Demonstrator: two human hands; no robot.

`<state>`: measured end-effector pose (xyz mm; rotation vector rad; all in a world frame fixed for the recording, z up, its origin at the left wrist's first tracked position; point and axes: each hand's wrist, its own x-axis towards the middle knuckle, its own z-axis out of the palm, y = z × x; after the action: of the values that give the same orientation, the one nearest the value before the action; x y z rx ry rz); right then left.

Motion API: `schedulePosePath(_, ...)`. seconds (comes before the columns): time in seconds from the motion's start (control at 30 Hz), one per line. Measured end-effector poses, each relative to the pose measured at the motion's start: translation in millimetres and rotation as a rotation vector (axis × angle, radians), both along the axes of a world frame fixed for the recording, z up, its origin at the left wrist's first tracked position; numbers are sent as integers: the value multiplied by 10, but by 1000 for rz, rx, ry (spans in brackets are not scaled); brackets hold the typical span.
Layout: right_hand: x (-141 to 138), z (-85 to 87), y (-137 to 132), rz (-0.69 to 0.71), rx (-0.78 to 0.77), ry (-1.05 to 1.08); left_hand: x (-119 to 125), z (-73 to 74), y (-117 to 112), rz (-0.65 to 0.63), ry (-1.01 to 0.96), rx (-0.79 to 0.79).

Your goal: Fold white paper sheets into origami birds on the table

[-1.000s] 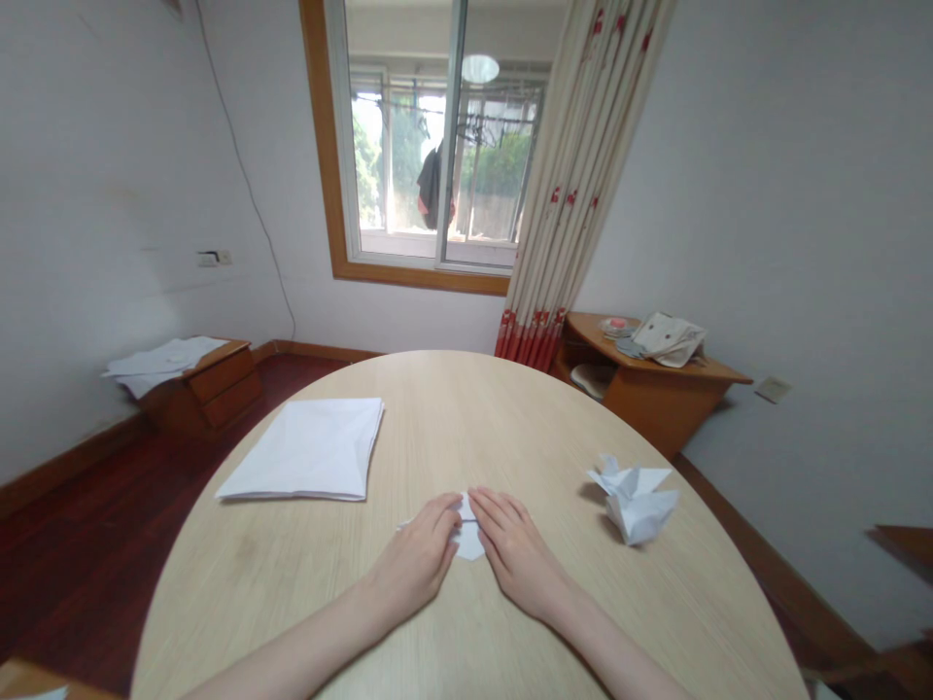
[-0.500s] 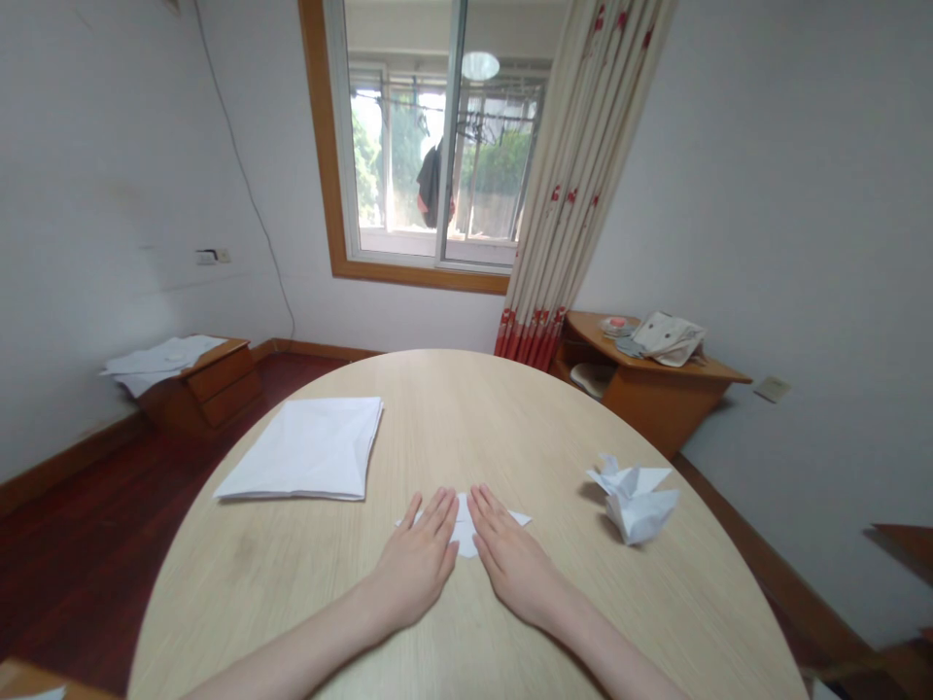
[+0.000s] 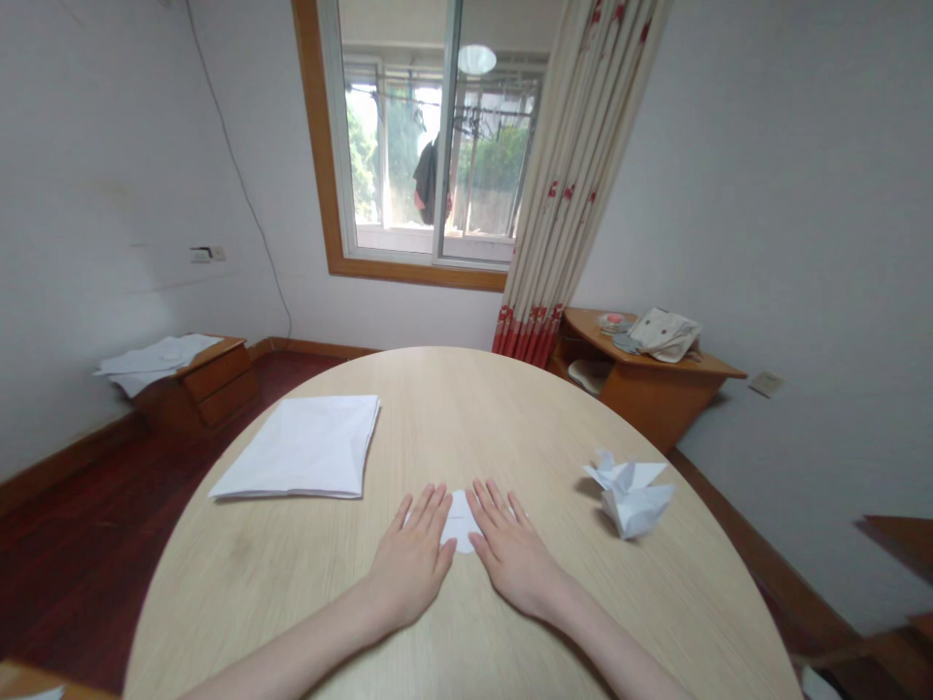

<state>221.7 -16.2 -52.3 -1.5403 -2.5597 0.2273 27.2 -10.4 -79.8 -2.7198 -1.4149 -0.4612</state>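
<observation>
A small folded piece of white paper (image 3: 459, 520) lies on the round wooden table (image 3: 466, 428), mostly covered by my hands. My left hand (image 3: 414, 559) lies flat on its left part with fingers stretched out. My right hand (image 3: 510, 554) lies flat on its right part, fingers spread too. Only the middle strip of the paper shows between them. Both hands press down and hold nothing.
A stack of white sheets (image 3: 302, 449) lies on the table's left. Folded paper figures (image 3: 631, 496) sit at the right. A low wooden cabinet (image 3: 193, 384) stands by the left wall, a corner table (image 3: 641, 374) with a bag by the curtain.
Both hands went from curled fingertips on the paper to lying flat and spread over it. They slid slightly apart, and the paper's side points are now covered.
</observation>
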Motion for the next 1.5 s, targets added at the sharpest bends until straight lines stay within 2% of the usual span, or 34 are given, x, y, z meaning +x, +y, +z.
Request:
schedulePosePath(0.17,52,-7,0,35,1,18,-15,-42,-3,33,-4,51)
schedulePosePath(0.43,39,84,-39,28,-16,-9,-31,-7,3,39,12,12)
schedulePosePath(0.67,39,87,-44,33,5,-11,-37,-60,11,38,-45,33)
schedulePosePath(0.9,40,79,-32,33,-14,-12,-3,74,-13,109,-150,-93)
schedulePosePath(1.03,37,69,-32,29,-7,-10,-3,110,-16,84,-224,-118)
schedulePosePath(1.33,37,50,-40,35,40,1,-14,27,10,37,-347,-78)
schedulePosePath(1.5,31,32,-44,36,68,20,-4,76,-6,-80,-486,-148)
